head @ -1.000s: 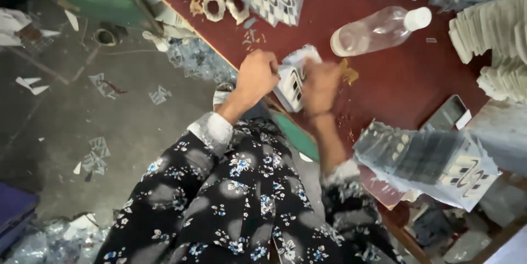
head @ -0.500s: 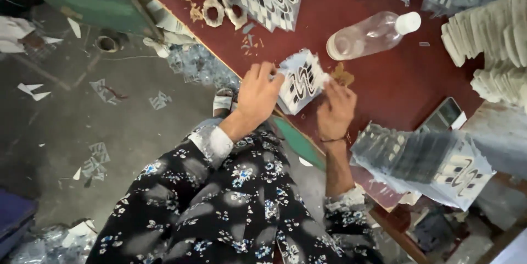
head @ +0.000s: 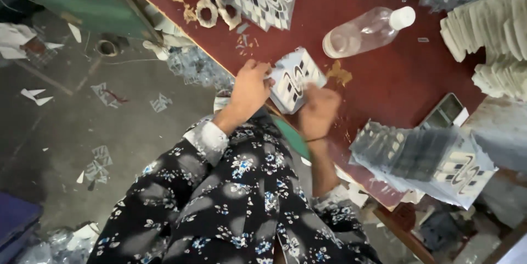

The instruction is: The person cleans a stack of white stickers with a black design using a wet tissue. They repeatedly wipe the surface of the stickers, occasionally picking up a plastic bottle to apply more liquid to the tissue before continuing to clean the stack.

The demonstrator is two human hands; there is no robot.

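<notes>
Patterned packet (head: 293,80) now lies flatter at frame centre; left hand (head: 250,91) fingers pinch its edge, right hand (head: 318,111) has curled over its lower corner.

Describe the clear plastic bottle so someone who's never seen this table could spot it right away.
Look at the dark red table, just beyond the small patterned packet held by both hands. The bottle lies on its side there, apart from the packet. It is the only clear, rounded thing with a white cap among flat patterned packs.
</notes>
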